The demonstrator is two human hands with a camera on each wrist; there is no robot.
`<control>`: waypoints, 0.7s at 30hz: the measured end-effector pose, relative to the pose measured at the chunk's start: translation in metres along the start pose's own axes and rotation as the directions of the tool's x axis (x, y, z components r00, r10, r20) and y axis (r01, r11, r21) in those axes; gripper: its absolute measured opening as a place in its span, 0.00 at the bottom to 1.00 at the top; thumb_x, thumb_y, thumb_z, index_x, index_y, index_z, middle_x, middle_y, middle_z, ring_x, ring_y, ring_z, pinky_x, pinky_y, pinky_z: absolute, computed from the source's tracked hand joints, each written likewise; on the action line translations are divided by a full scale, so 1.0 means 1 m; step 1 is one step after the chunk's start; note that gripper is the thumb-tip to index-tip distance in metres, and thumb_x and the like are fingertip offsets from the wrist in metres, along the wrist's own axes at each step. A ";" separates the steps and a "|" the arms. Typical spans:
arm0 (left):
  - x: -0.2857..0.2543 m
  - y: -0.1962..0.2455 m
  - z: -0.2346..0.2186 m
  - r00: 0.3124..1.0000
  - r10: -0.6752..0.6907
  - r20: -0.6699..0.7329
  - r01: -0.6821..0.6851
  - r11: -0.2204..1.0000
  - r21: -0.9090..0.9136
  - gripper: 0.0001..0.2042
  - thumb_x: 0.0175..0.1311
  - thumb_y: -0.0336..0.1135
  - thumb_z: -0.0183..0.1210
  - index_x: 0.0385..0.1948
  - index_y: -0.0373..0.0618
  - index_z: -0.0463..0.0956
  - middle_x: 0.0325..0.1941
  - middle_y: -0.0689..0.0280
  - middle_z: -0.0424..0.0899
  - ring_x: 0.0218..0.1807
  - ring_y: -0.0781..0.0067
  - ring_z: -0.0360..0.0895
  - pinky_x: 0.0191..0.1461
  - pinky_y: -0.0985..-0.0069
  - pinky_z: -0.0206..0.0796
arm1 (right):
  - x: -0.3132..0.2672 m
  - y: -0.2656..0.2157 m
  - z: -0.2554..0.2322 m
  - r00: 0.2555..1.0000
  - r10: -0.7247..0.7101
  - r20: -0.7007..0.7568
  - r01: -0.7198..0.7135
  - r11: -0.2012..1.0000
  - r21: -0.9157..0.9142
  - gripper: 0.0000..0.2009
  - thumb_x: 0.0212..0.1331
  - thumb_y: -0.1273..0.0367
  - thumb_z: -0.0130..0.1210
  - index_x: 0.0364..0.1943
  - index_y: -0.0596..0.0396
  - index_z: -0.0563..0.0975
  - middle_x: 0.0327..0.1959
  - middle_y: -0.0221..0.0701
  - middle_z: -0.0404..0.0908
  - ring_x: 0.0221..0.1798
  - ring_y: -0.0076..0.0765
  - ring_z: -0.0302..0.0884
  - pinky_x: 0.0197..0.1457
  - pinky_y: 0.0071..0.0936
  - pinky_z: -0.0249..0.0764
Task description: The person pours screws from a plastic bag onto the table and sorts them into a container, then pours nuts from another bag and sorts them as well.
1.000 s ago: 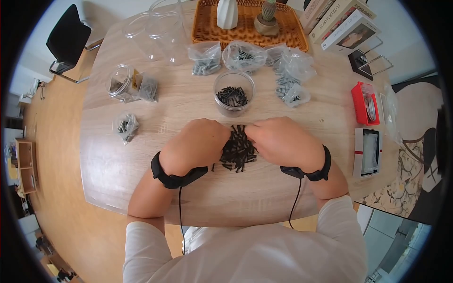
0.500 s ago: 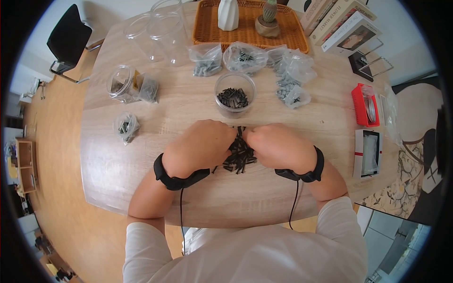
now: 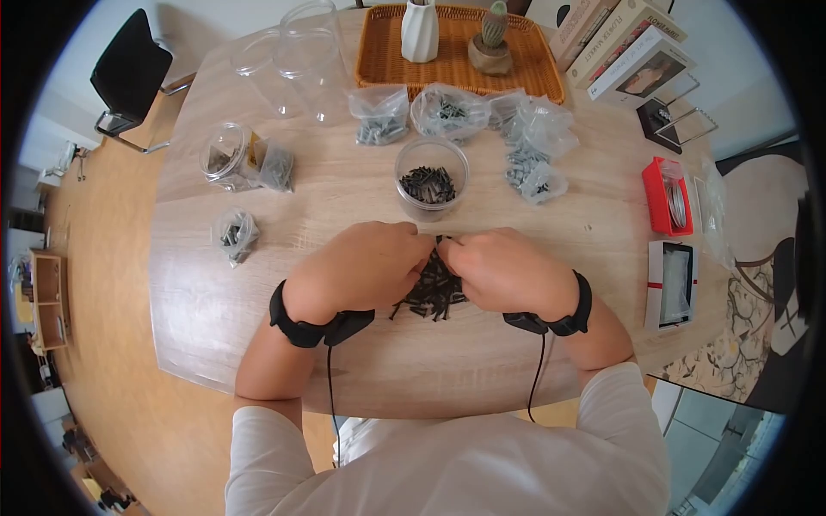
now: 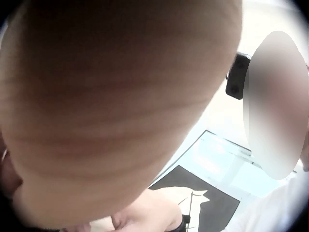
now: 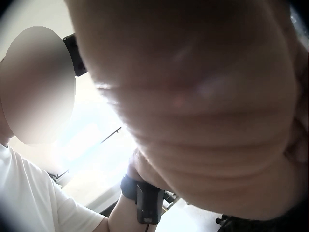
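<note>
A pile of small black screws lies on the wooden table in front of the person. At its far left edge is the left hand, knuckles up and fingers bent down towards the screws. The right hand leans in from the other side, its thumb and forefinger close to the left fingers. Both sets of fingertips are mostly hidden under the hands, so I cannot tell what they hold. Just beyond stands a clear round tub with more black screws inside. The wrist views show mainly the undersides of the hands.
Bags of grey hardware stand behind the tub, before a wicker tray. To the left are a clear jar and a small bag. A red basket and an open box sit at right.
Both hands have drawn closer together over the far part of the pile, narrowing the gap between them. The head view has tilted slightly, so the table's things sit a little lower.
</note>
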State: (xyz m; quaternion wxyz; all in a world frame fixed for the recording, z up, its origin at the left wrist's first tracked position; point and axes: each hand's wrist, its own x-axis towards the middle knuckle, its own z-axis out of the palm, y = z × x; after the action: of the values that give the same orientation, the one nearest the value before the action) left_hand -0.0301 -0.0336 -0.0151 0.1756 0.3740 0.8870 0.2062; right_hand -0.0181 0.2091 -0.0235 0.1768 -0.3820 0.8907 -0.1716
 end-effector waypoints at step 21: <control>0.007 0.011 -0.040 0.639 -0.197 -0.744 -0.114 0.932 -0.345 0.10 0.66 0.21 0.71 0.46 0.37 0.86 0.43 0.64 0.92 0.40 0.73 0.88 0.46 0.75 0.81 | 0.001 -0.001 -0.001 0.995 -0.056 -0.083 0.061 0.996 0.061 0.10 0.56 0.77 0.61 0.42 0.64 0.78 0.38 0.47 0.86 0.43 0.61 0.87 0.46 0.52 0.84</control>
State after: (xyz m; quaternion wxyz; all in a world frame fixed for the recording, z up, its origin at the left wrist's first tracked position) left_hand -0.0471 -0.0306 0.0236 -0.1473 0.1911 0.8318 0.4999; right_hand -0.0188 0.2080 -0.0222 0.1473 -0.3948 0.8797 -0.2202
